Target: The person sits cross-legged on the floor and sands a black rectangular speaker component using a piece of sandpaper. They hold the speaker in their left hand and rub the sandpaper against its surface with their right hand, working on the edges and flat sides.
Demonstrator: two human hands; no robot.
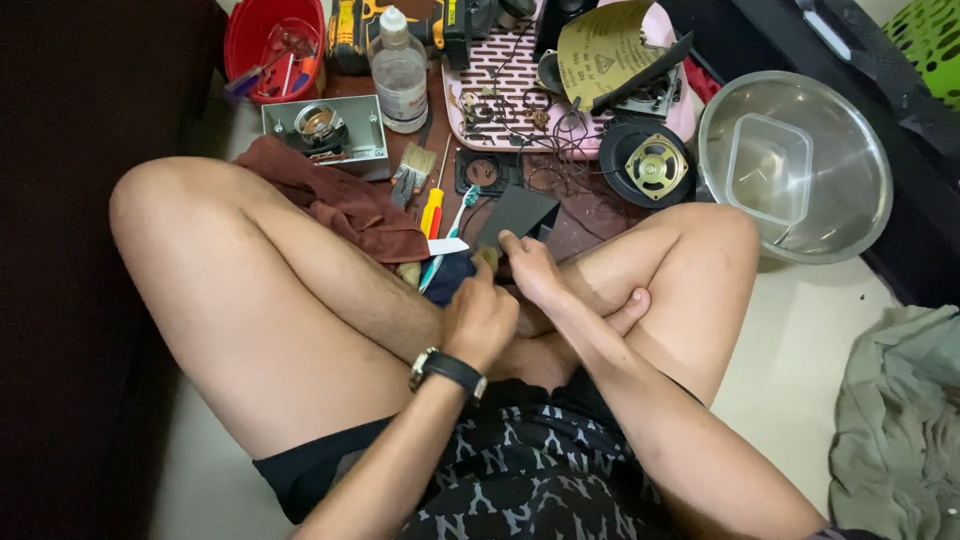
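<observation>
Black panel (pixel 515 215) under closed hands (pixel 505 300).

A person sits cross-legged on the floor, left hand (pixel 482 318), wristwatch (pixel 447 369) on its wrist, closed around something dark, right hand (pixel 530 268) touching a black flat panel (pixel 515 214). Nearby lie a yellow-handled screwdriver (pixel 432 208), a toothbrush (pixel 448 236), a loose speaker (pixel 650 164) and a steel bowl (pixel 800 160) holding a clear plastic tub (pixel 768 166).

Red tub (pixel 262 30). Maroon cloth (pixel 345 205). Yellow-red screwdriver (pixel 432 212). Pink mat (pixel 500 85) with dark slot pattern. Black speaker (pixel 650 165), brass-coloured centre. Silver steel bowl (pixel 850 150). Black wristwatch (pixel 448 368). Black shorts (pixel 520 480), grey letter pattern. Grey-green cloth (pixel 900 420).
</observation>
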